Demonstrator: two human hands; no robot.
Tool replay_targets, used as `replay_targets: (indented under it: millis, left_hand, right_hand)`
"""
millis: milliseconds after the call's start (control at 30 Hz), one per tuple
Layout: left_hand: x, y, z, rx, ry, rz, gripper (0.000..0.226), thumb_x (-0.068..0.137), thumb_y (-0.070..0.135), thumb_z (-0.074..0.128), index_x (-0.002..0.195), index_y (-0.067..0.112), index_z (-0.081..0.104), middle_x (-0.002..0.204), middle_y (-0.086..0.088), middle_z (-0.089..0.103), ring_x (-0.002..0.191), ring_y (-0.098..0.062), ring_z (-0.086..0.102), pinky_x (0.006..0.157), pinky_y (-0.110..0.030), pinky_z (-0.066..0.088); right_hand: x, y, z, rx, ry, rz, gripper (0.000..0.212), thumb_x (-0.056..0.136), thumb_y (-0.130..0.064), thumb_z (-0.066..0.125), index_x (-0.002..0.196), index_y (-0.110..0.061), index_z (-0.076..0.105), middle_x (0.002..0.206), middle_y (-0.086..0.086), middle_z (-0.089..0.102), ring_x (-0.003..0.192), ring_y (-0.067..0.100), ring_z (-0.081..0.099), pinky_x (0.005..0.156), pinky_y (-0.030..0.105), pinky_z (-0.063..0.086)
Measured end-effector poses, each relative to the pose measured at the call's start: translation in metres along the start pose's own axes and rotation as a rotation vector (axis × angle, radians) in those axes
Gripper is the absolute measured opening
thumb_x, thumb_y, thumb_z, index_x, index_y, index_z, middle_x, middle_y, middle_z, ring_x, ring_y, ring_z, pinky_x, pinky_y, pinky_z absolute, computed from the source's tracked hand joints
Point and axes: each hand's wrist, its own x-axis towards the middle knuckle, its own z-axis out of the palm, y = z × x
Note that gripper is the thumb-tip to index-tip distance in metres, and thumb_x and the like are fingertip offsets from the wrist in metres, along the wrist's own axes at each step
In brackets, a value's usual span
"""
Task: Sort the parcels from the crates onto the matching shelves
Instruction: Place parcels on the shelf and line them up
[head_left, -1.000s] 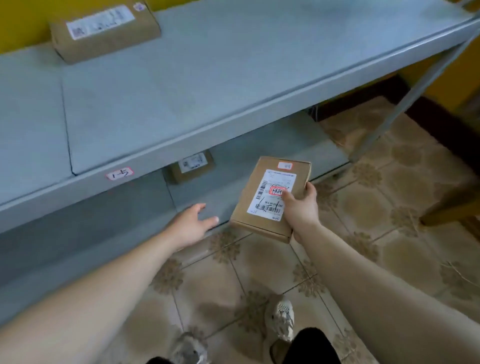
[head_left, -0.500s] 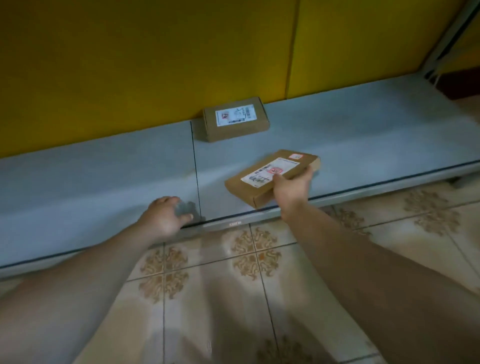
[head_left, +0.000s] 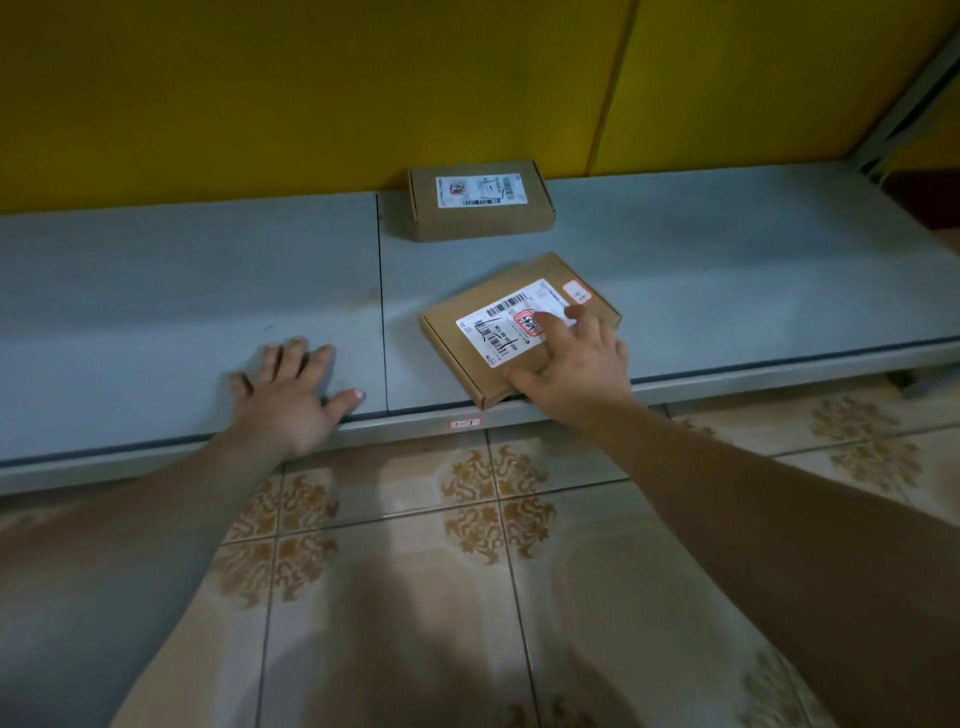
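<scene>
A flat brown parcel (head_left: 483, 325) with a white barcode label and red stamp lies at an angle on the grey bottom shelf (head_left: 727, 291), its near corner at the shelf's front edge. My right hand (head_left: 576, 364) rests on its near right part, fingers spread over the label and thumb against the front side. My left hand (head_left: 291, 392) lies flat on the shelf to the left, fingers apart, holding nothing. A second, smaller brown parcel (head_left: 480, 205) sits further back against the yellow wall.
A small red-edged tag (head_left: 465, 423) reading 1-1 is stuck to the shelf's front lip. A seam (head_left: 381, 291) divides the shelf boards. A grey upright post (head_left: 904, 98) stands at the right. Patterned floor tiles (head_left: 493, 519) lie below.
The parcel has come down from above the shelf edge to lie flat on the shelf. My right hand has shifted on top of it. My left hand has flattened onto the shelf.
</scene>
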Motion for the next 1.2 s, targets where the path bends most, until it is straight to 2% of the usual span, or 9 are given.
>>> replay_targets:
  millis: [67,133,267,367,433,567,900,1100,1200]
  left_hand:
    - [0.002,-0.001,0.005,0.005,0.024,0.011,0.077,0.09,0.073,0.023,0.153,0.035,0.002,0.162,0.007,-0.011,0.149,-0.022,-0.013,0.116,-0.059,0.001]
    - [0.003,-0.002,0.008,0.0,0.042,0.011,0.077,0.089,0.074,0.021,0.153,0.036,0.001,0.162,0.007,-0.013,0.148,-0.021,-0.015,0.116,-0.059,-0.002]
    - [0.002,-0.002,0.01,0.013,0.054,0.006,0.078,0.088,0.074,0.019,0.153,0.037,-0.002,0.162,0.006,-0.015,0.148,-0.021,-0.016,0.116,-0.058,-0.003]
    - [0.002,-0.002,0.011,0.01,0.072,0.005,0.078,0.088,0.075,0.019,0.153,0.037,0.0,0.162,0.006,-0.013,0.148,-0.02,-0.015,0.117,-0.058,-0.002]
    - [0.002,-0.003,0.012,0.009,0.081,0.005,0.078,0.088,0.075,0.019,0.153,0.037,0.001,0.163,0.006,-0.012,0.149,-0.02,-0.015,0.117,-0.057,-0.002]
    - [0.001,-0.002,0.012,0.027,0.088,0.014,0.078,0.087,0.075,0.015,0.153,0.037,-0.001,0.163,0.004,-0.013,0.148,-0.02,-0.015,0.117,-0.057,-0.003]
    - [0.001,-0.002,0.013,0.031,0.118,0.023,0.079,0.085,0.076,0.012,0.153,0.036,0.002,0.163,0.005,-0.009,0.149,-0.021,-0.013,0.116,-0.059,-0.001]
    - [0.0,-0.002,0.013,0.019,0.112,0.021,0.078,0.087,0.076,0.015,0.153,0.036,0.002,0.163,0.004,-0.009,0.149,-0.021,-0.013,0.117,-0.058,-0.002]
    - [0.001,-0.002,0.013,0.003,0.108,0.017,0.078,0.088,0.075,0.016,0.153,0.036,0.002,0.163,0.004,-0.01,0.149,-0.02,-0.014,0.117,-0.058,-0.004]
  right_hand:
    - [0.01,0.005,-0.004,-0.2,-0.102,-0.138,0.084,0.086,-0.074,0.046,0.156,-0.037,0.018,0.166,0.004,0.004,0.152,0.027,-0.001,0.122,0.047,0.004]
    - [0.02,0.006,-0.001,-0.253,-0.187,-0.202,0.086,0.088,-0.078,0.038,0.158,-0.036,0.012,0.167,0.003,-0.002,0.153,0.025,-0.009,0.123,0.046,-0.003]
    - [0.029,-0.021,0.018,-0.288,-0.182,-0.118,0.086,0.089,-0.081,0.023,0.158,-0.033,0.008,0.167,0.007,0.006,0.153,0.031,0.003,0.123,0.05,0.006]
    - [0.033,-0.042,0.024,-0.348,-0.096,-0.146,0.087,0.087,-0.083,0.02,0.156,-0.03,0.018,0.16,0.011,0.023,0.147,0.035,0.019,0.117,0.053,0.019]
    - [0.038,-0.045,0.028,-0.365,-0.088,-0.183,0.089,0.086,-0.084,0.018,0.157,-0.029,0.017,0.163,0.011,0.018,0.15,0.035,0.013,0.119,0.054,0.013]
    - [0.044,-0.042,0.038,-0.319,-0.147,-0.149,0.092,0.085,-0.085,0.015,0.159,-0.033,-0.002,0.167,0.009,-0.006,0.153,0.033,-0.012,0.122,0.055,-0.006]
    - [0.032,-0.047,0.043,-0.294,-0.128,-0.061,0.089,0.087,-0.083,0.011,0.159,-0.031,-0.001,0.167,0.01,-0.005,0.152,0.036,-0.009,0.121,0.055,-0.003]
    - [0.06,-0.043,0.025,-0.327,-0.049,-0.128,0.081,0.089,-0.08,0.016,0.153,-0.031,0.03,0.161,0.01,0.025,0.15,0.034,0.015,0.119,0.056,0.014]
    - [0.063,-0.028,0.025,-0.346,-0.135,-0.161,0.082,0.089,-0.08,0.014,0.158,-0.036,0.008,0.167,0.006,0.004,0.153,0.034,-0.003,0.123,0.054,0.004]
